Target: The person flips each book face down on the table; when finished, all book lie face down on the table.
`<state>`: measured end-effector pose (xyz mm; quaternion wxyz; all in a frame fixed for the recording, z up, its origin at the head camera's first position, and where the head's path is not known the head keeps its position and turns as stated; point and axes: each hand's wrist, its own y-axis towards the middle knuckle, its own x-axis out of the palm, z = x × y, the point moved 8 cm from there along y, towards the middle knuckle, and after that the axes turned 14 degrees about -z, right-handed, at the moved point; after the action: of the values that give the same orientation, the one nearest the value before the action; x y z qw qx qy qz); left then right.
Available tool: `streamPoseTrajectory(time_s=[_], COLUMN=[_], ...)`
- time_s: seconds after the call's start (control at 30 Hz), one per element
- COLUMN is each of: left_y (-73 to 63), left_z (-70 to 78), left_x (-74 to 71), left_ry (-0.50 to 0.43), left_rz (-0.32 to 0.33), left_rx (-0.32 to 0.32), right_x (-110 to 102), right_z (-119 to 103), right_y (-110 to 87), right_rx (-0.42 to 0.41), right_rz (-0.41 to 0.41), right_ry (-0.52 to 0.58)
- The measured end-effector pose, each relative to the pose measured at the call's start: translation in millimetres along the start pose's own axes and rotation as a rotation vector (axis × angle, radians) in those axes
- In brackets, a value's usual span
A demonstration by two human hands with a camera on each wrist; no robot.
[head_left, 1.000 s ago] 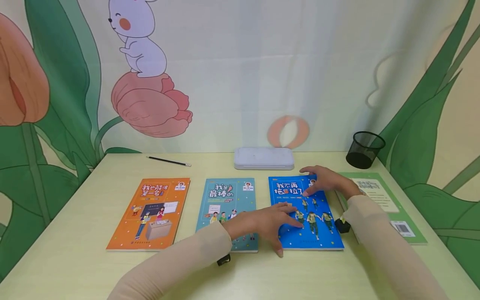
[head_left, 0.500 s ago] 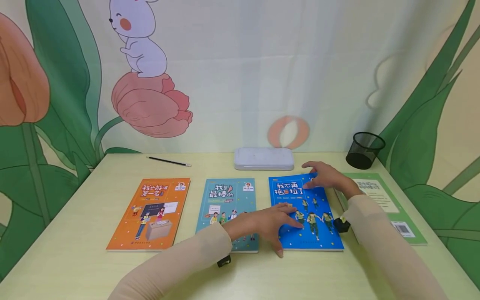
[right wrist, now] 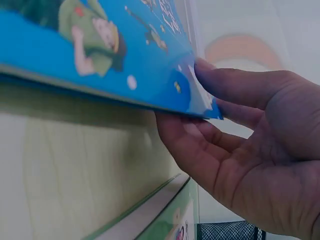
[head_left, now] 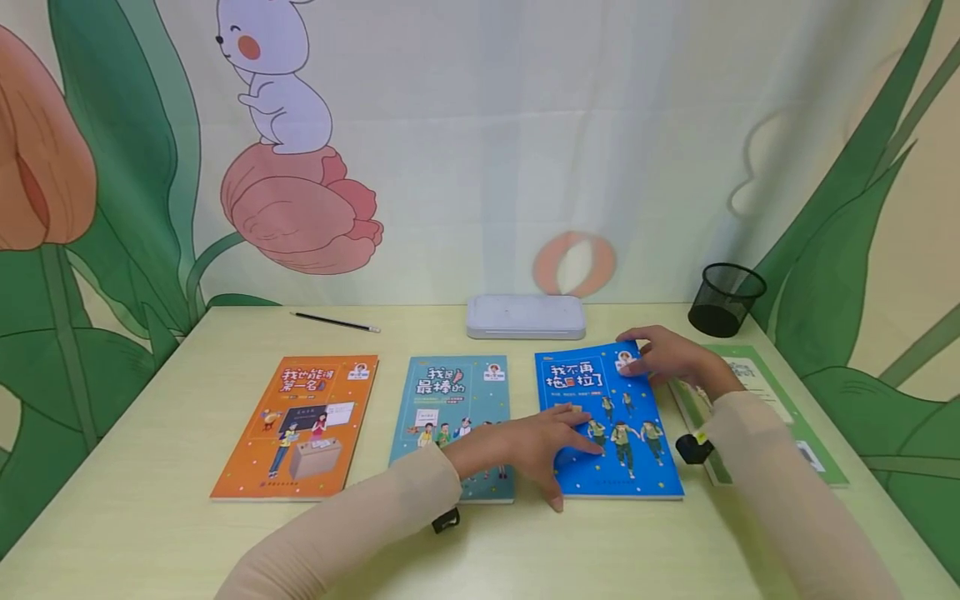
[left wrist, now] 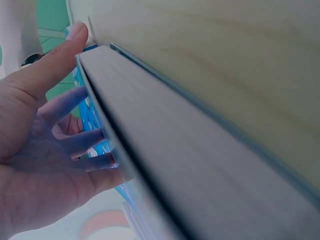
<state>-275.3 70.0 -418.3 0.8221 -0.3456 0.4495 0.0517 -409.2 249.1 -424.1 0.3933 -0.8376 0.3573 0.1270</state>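
A blue paperback book [head_left: 622, 425] lies face up on the table, its far right corner raised a little. My right hand [head_left: 671, 358] pinches that corner; in the right wrist view the thumb presses on the cover of the blue book [right wrist: 115, 55] and the fingers are underneath. My left hand [head_left: 536, 450] spreads its fingers over the blue book's left side, thumb at the near left corner. The left forearm crosses a teal book [head_left: 450, 400], whose page edge fills much of the left wrist view. Under the right forearm lies a green book [head_left: 813, 442], partly hidden.
An orange book [head_left: 300, 425] lies at the left. Along the back are a black pencil [head_left: 335, 322], a pale flat case [head_left: 525, 317] and a black mesh pen holder [head_left: 726, 300]. A printed curtain [head_left: 450, 167] hangs behind the table.
The right hand has shifted right from over the blue book's cover to its far right corner and now grips it, with that corner lifted slightly. The left hand has stayed in place.
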Motion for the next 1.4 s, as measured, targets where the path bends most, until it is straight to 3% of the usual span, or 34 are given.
streamPoseTrajectory(time_s=[0.3,0.6,0.83,1.0,1.2,1.4], left_y=[-1.2,-3.7,-3.9,-5.3,-9.5,-13.3], left_z=[-2.7,-4.2,-4.0,1.3,13.1,26.7], left_x=[-0.2,-3.7,-10.7,-20.3,-35.8,-43.8], left_ry=[0.018,-0.01,-0.057,-0.104,-0.089,-0.106], left_rz=[-0.008,-0.039,-0.014,0.052,0.209,0.304], left_rx=[0.024,0.028,0.005,-0.002,0.003,0.069], right_x=[-2,0,-6,-13,-21,-32], right_z=[6,1,0,-7,-14,-22], right_y=[-2.9,-9.4,-13.6,-20.5,-33.1,-46.1], right_rx=[-0.057,-0.108,-0.115,-0.145,-0.192,-0.197], right_rz=[-0.03,-0.037,-0.028,-0.017,0.009,0.059], right_ry=[0.137,0.185,0.187,0.186,0.233,0.264])
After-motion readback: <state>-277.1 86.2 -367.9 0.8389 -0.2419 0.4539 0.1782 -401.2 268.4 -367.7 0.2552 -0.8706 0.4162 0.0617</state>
